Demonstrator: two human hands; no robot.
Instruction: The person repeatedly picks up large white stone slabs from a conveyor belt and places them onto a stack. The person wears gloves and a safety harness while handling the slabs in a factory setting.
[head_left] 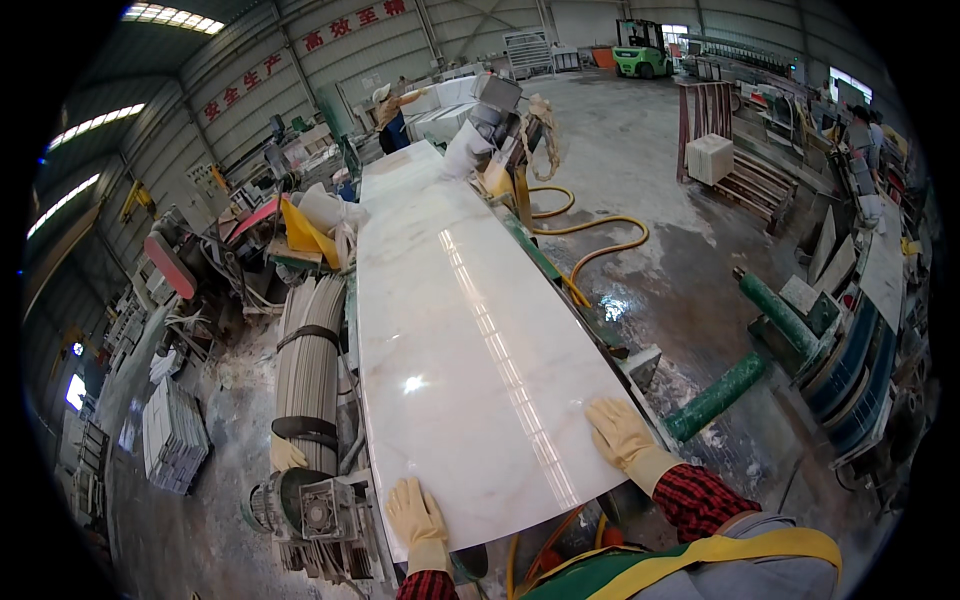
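Note:
A long, glossy white stone slab [450,400] with faint veins stretches away from me on a machine bed. Near its left front corner, my left hand [415,515] in a cream work glove rests flat with fingers extended. Toward the right edge, my right hand [622,436], gloved the same way, lies on the surface with its fingers stretched out. Neither hand is wrapped around anything. Left of the slab, a loose cream glove [288,454] lies by a bundle of long pale strips [308,370] bound with dark bands.
A gearbox motor [320,512] stands beside my left arm. On the right are a green roller [715,397] and a yellow hose [610,222] on the wet floor. Machine heads [485,125] flank the slab's far end, near a person [388,115]. Farther back stands a green forklift [641,55].

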